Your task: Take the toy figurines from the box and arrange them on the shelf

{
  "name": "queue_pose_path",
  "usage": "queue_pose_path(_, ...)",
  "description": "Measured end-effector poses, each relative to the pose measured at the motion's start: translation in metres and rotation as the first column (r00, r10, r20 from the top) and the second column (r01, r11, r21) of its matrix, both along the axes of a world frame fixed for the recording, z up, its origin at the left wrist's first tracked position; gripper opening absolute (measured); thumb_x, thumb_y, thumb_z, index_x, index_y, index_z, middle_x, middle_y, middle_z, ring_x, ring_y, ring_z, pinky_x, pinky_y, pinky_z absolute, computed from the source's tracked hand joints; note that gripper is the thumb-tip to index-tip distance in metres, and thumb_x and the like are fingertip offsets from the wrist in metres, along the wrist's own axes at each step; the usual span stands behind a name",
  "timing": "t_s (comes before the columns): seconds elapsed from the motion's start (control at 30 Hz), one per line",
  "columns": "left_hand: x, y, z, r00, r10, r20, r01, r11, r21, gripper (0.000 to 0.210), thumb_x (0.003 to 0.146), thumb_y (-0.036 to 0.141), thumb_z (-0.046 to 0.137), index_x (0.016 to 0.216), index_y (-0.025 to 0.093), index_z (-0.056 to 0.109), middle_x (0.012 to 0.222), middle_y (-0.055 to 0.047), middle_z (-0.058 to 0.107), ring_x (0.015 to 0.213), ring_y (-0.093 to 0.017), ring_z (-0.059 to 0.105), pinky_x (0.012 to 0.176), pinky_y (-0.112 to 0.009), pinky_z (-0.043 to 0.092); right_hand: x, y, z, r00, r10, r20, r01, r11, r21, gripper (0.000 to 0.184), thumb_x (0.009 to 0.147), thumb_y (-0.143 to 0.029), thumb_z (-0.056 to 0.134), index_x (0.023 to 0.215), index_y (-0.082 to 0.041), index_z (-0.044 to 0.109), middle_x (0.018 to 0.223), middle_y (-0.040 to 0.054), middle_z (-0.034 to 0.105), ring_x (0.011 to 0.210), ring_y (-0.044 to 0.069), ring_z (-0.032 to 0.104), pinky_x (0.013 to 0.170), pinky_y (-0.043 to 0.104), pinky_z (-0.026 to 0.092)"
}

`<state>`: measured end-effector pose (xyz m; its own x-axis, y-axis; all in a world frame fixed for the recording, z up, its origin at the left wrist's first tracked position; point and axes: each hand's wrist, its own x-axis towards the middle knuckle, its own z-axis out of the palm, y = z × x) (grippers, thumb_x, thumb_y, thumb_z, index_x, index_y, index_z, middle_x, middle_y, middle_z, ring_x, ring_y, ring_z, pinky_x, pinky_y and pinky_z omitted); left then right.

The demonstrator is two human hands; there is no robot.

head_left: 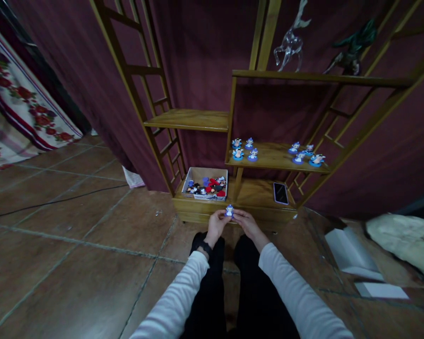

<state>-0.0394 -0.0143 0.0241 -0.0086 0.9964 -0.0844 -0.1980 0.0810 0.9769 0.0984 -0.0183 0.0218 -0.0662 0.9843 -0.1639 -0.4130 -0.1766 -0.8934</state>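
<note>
Between my two hands is a small purple-and-white figurine, held upright in front of the shelf's lowest board. My left hand grips it from the left with the fingers closed. From the right, my right hand pinches its other side. Just beyond my hands, an open cardboard box holds a jumble of red, black and purple figurine pieces. On the shelf board above, several similar figurines stand in two groups, one at the left end and one at the right end.
A phone lies on the lowest board at right. Higher up stand a clear glass deer and a dark green horse figure. White box pieces lie on the floor at right. A black cable crosses the tiles at left.
</note>
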Motion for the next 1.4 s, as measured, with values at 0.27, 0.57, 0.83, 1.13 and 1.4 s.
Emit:
queue_pose_path(0.27,0.002,-0.004,-0.006,1.0,0.02,0.003,-0.019,1.0,-0.01,0.033,0.047,0.022,0.08,0.074,0.014,0.063,0.071,-0.003,0.067,0.06,-0.013,0.061,0.065,-0.027,0.047,-0.006,-0.004,-0.008,0.995,-0.101,-0.007,0.101,0.994,-0.046,0.03,0.054,-0.037,0.076,0.076,-0.018,0.068,0.084,0.0043,0.07,0.076,0.018,0.064,0.071,0.032,0.05)
queue_pose_path(0.57,0.006,-0.001,-0.018,0.995,0.051,-0.086,-0.051,0.999,0.004,0.028,0.049,0.014,0.078,0.073,0.016,0.063,0.07,-0.002,0.067,0.062,-0.013,0.061,0.064,-0.024,0.047,-0.009,0.002,-0.014,0.988,-0.151,0.044,0.153,0.988,-0.039,0.026,0.052,-0.034,0.075,0.068,-0.017,0.064,0.072,0.0018,0.067,0.066,0.015,0.06,0.065,0.029,0.047)
queue_pose_path(0.83,0.005,0.0,-0.017,0.992,0.039,-0.118,-0.035,0.999,0.038,0.029,0.051,0.016,0.077,0.076,0.016,0.062,0.073,-0.002,0.066,0.062,-0.012,0.061,0.063,-0.024,0.047,-0.01,0.002,-0.009,0.99,-0.143,0.0,0.143,0.989,-0.045,0.024,0.05,-0.028,0.076,0.067,-0.016,0.064,0.07,0.0006,0.066,0.066,0.014,0.06,0.068,0.029,0.047)
queue_pose_path(1.13,0.004,-0.004,-0.009,0.999,0.012,0.05,-0.016,0.996,0.084,0.034,0.053,0.015,0.073,0.081,0.016,0.055,0.083,-0.001,0.063,0.065,-0.01,0.06,0.064,-0.023,0.047,-0.009,-0.001,-0.002,0.996,-0.074,-0.042,0.074,0.997,0.005,0.032,0.049,-0.024,0.077,0.079,-0.019,0.067,0.082,0.0018,0.069,0.077,0.016,0.062,0.071,0.029,0.048)
queue_pose_path(1.4,-0.001,-0.005,-0.006,0.981,-0.077,0.177,0.062,0.994,0.091,0.029,0.056,0.019,0.071,0.08,0.016,0.055,0.079,-0.002,0.064,0.062,-0.01,0.058,0.063,-0.024,0.047,-0.004,-0.001,0.0,0.999,-0.035,-0.011,0.036,0.998,0.051,0.033,0.055,-0.026,0.075,0.087,-0.022,0.068,0.099,0.0041,0.069,0.091,0.02,0.061,0.075,0.031,0.046)
